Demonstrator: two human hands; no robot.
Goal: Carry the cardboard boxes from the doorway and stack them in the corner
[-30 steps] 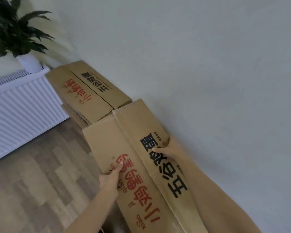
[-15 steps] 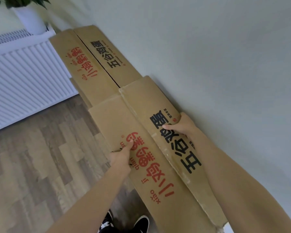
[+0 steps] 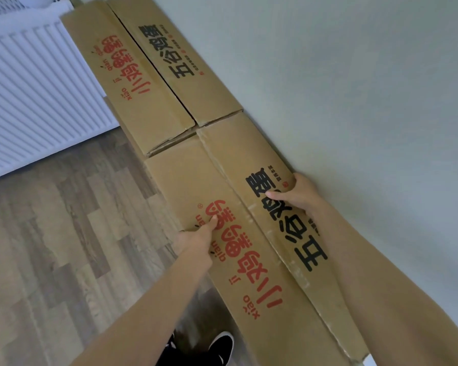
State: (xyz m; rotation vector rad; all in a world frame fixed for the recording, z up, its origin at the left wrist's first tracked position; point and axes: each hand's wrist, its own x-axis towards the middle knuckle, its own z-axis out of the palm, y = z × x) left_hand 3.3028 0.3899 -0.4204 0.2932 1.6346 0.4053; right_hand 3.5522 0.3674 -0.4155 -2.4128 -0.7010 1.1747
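- Head view: 2 cardboard boxes lie end to end along a pale wall (image 3: 354, 75), their top flaps shut and printed with red characters on the left flap and black ones on the right.
- The far box (image 3: 154, 75) sits up in the corner, with the wall on its right and a white ribbed radiator (image 3: 37, 88) on its left. A thin strip of further cardboard edge shows under its near end, but how much lies beneath it cannot be told.
- The near box (image 3: 222, 186) is held in both hands, its far end right at the near end of the far box, a dark gap between them. Its long right edge runs close along the wall. Whether it rests on anything cannot be told.
- The left hand (image 3: 196, 240) grips the box's left edge, the thumb lying flat on the top over the red print and the other fingers curled out of sight under the side.
- The right hand (image 3: 299, 194) clasps the right edge next to the wall, thumb pressed on the black print, fingers wrapped over the edge.
- Both bare forearms reach in from the lower frame.
- The wood-pattern floor (image 3: 50, 247) fills the left side, and the toes of 2 black shoes (image 3: 220, 347) show beneath the near box at the bottom.
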